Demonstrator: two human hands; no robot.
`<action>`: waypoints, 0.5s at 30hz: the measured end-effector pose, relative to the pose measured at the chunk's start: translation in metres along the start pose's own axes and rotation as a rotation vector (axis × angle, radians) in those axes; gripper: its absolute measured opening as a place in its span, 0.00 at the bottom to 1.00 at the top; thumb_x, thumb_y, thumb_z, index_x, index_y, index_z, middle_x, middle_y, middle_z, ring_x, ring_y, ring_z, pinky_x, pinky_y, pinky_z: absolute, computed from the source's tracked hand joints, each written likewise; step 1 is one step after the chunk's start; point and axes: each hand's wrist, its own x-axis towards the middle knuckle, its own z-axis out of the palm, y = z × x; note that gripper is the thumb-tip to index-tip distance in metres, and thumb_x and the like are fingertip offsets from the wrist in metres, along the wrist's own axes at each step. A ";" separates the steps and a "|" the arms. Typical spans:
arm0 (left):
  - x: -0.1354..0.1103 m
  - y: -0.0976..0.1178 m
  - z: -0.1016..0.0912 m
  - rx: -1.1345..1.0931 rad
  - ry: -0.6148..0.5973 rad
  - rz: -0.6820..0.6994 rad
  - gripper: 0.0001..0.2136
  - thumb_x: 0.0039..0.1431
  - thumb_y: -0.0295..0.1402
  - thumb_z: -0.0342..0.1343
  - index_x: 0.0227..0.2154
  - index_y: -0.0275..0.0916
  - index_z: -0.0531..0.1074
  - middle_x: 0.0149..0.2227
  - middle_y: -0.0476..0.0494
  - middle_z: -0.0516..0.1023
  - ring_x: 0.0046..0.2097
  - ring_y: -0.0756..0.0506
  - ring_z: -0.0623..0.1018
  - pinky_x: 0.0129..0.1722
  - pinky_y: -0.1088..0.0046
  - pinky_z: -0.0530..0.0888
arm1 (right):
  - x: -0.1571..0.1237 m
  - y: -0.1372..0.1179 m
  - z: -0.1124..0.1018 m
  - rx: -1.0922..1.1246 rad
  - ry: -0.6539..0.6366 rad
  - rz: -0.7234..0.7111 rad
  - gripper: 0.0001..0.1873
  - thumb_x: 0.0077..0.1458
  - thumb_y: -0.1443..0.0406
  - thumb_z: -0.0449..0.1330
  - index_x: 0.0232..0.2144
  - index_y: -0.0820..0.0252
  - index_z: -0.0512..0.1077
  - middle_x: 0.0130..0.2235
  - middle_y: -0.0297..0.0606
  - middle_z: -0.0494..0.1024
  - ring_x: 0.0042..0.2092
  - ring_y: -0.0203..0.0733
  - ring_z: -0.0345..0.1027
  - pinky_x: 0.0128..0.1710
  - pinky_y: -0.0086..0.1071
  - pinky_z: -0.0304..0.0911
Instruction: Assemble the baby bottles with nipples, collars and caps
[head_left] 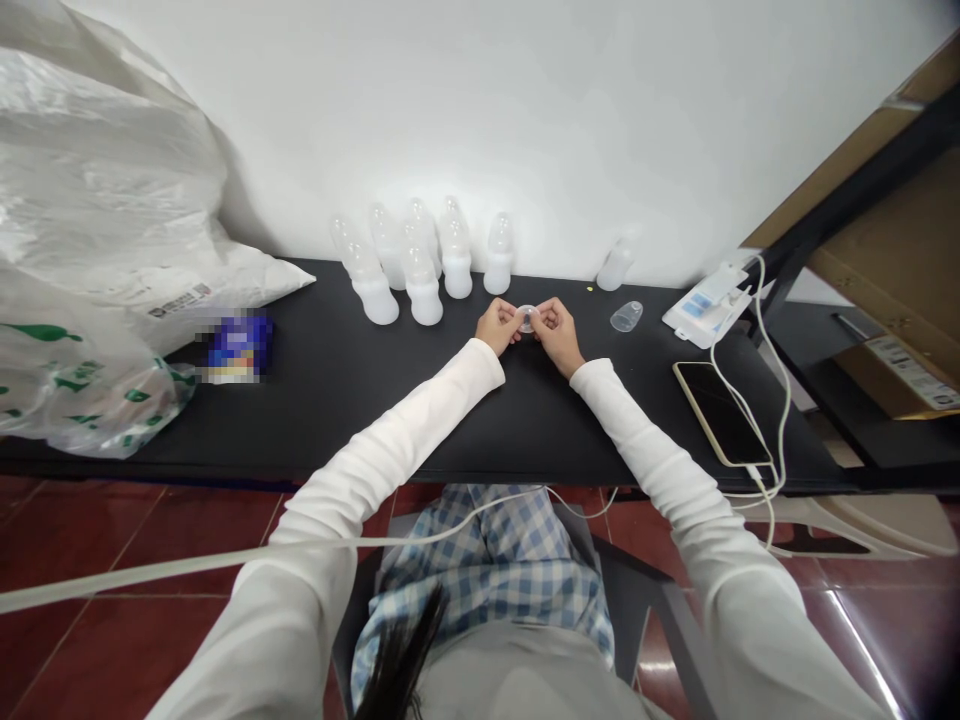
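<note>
The clear round piece (528,312) is held over the worktop (330,400), nearer its back edge than its front, between two bare hands. At the worktop's left end, white plastic bags (112,180) bulge up against the wall, with a blue packet (241,343) just beside them. Six white bottles (426,302) with clear domed tops stand along the back edge, left of the hands. The left hand (499,326) pinches the piece's left side between thumb and fingers; the right hand (558,334) has a matching grip on its right side. The piece should be light and perhaps a little flexible, likely slippery where smooth (its finer shape is too small to tell), so opposite points on the rim look best for a gentle hold. Farther right, a whitish bottle (615,266) stands at the back edge, with a clear cap (626,317) lying in front of it. Toward the right end come a white flat box (705,305) and, near the front right corner, a phone (716,410) crossed by a white cable (733,387).
</note>
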 end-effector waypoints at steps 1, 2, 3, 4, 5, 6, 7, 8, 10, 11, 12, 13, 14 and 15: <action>-0.001 0.000 0.000 0.012 0.003 0.003 0.12 0.56 0.29 0.65 0.27 0.39 0.64 0.18 0.58 0.71 0.18 0.54 0.71 0.20 0.79 0.65 | -0.001 0.000 0.001 -0.012 0.006 -0.011 0.20 0.50 0.49 0.65 0.29 0.55 0.63 0.23 0.25 0.65 0.25 0.30 0.59 0.26 0.28 0.57; -0.001 0.000 0.000 0.020 0.002 0.007 0.12 0.56 0.29 0.65 0.28 0.39 0.64 0.18 0.58 0.71 0.18 0.54 0.71 0.21 0.79 0.65 | -0.001 -0.001 0.001 -0.025 0.013 -0.024 0.19 0.51 0.50 0.65 0.29 0.55 0.62 0.23 0.25 0.64 0.25 0.30 0.58 0.26 0.28 0.56; -0.001 -0.001 0.001 0.020 -0.001 0.011 0.12 0.57 0.29 0.64 0.28 0.39 0.64 0.19 0.58 0.71 0.19 0.55 0.71 0.21 0.79 0.65 | -0.002 -0.002 0.002 -0.042 0.023 -0.038 0.19 0.52 0.51 0.65 0.29 0.55 0.62 0.23 0.25 0.64 0.25 0.30 0.58 0.27 0.28 0.56; 0.000 -0.001 0.001 0.013 -0.007 0.017 0.11 0.57 0.29 0.64 0.29 0.39 0.64 0.19 0.58 0.71 0.19 0.55 0.72 0.21 0.79 0.65 | -0.003 -0.003 0.003 -0.064 0.033 -0.054 0.18 0.52 0.52 0.64 0.30 0.55 0.62 0.24 0.25 0.64 0.25 0.30 0.58 0.27 0.28 0.56; 0.001 -0.003 0.001 -0.002 -0.018 0.023 0.11 0.57 0.28 0.64 0.29 0.39 0.64 0.19 0.58 0.71 0.19 0.55 0.72 0.21 0.79 0.66 | -0.004 -0.005 0.003 -0.090 0.045 -0.071 0.17 0.53 0.52 0.64 0.30 0.55 0.62 0.24 0.25 0.65 0.25 0.30 0.58 0.27 0.29 0.56; 0.002 -0.004 0.001 -0.026 -0.035 0.027 0.11 0.57 0.28 0.64 0.30 0.39 0.64 0.20 0.58 0.72 0.20 0.55 0.73 0.22 0.79 0.67 | -0.004 -0.006 0.002 -0.117 0.057 -0.090 0.17 0.54 0.52 0.63 0.31 0.55 0.63 0.24 0.26 0.65 0.25 0.31 0.59 0.27 0.29 0.56; 0.004 -0.005 0.000 -0.057 -0.059 0.029 0.11 0.56 0.28 0.64 0.30 0.39 0.64 0.20 0.58 0.72 0.21 0.55 0.74 0.23 0.79 0.69 | -0.005 -0.008 0.002 -0.144 0.069 -0.108 0.16 0.54 0.52 0.63 0.31 0.55 0.63 0.25 0.26 0.66 0.26 0.31 0.59 0.28 0.29 0.57; 0.005 -0.007 0.000 -0.090 -0.085 0.031 0.12 0.55 0.27 0.65 0.31 0.38 0.64 0.21 0.58 0.73 0.22 0.55 0.75 0.25 0.79 0.71 | -0.005 -0.010 0.000 -0.167 0.077 -0.123 0.16 0.55 0.52 0.62 0.32 0.55 0.63 0.26 0.27 0.67 0.27 0.32 0.60 0.28 0.29 0.58; 0.008 -0.010 0.000 -0.137 -0.117 0.040 0.13 0.52 0.24 0.66 0.32 0.38 0.64 0.22 0.57 0.74 0.23 0.55 0.76 0.27 0.79 0.74 | -0.006 -0.012 -0.003 -0.196 0.057 -0.138 0.17 0.56 0.50 0.61 0.34 0.54 0.64 0.27 0.28 0.69 0.28 0.33 0.62 0.30 0.30 0.61; 0.009 -0.012 -0.001 -0.144 -0.115 0.047 0.14 0.50 0.23 0.66 0.32 0.38 0.64 0.23 0.58 0.74 0.23 0.55 0.76 0.28 0.79 0.74 | -0.006 -0.013 -0.005 -0.201 0.029 -0.140 0.18 0.56 0.49 0.61 0.35 0.54 0.64 0.28 0.29 0.70 0.29 0.33 0.63 0.31 0.31 0.62; 0.009 -0.013 -0.001 -0.141 -0.103 0.054 0.15 0.49 0.22 0.66 0.32 0.38 0.64 0.23 0.58 0.74 0.23 0.55 0.75 0.28 0.79 0.74 | -0.006 -0.012 -0.006 -0.200 -0.006 -0.142 0.19 0.55 0.48 0.62 0.36 0.54 0.64 0.29 0.29 0.70 0.30 0.34 0.64 0.32 0.31 0.63; 0.010 -0.014 -0.002 -0.134 -0.089 0.063 0.15 0.48 0.22 0.66 0.31 0.38 0.64 0.22 0.58 0.74 0.23 0.55 0.75 0.27 0.79 0.74 | -0.006 -0.012 -0.007 -0.198 -0.036 -0.144 0.20 0.54 0.47 0.62 0.37 0.54 0.65 0.29 0.29 0.70 0.30 0.34 0.64 0.32 0.31 0.63; 0.010 -0.015 -0.002 -0.125 -0.079 0.071 0.15 0.48 0.21 0.66 0.31 0.38 0.64 0.22 0.58 0.73 0.22 0.55 0.74 0.27 0.79 0.74 | -0.006 -0.011 -0.008 -0.197 -0.055 -0.147 0.21 0.53 0.47 0.63 0.37 0.54 0.65 0.29 0.29 0.70 0.30 0.34 0.64 0.32 0.31 0.63; 0.009 -0.016 -0.002 -0.115 -0.077 0.078 0.15 0.48 0.21 0.66 0.30 0.39 0.64 0.22 0.58 0.73 0.22 0.55 0.74 0.26 0.79 0.73 | -0.006 -0.009 -0.007 -0.198 -0.058 -0.147 0.21 0.53 0.47 0.63 0.37 0.53 0.65 0.29 0.28 0.69 0.29 0.33 0.63 0.32 0.31 0.62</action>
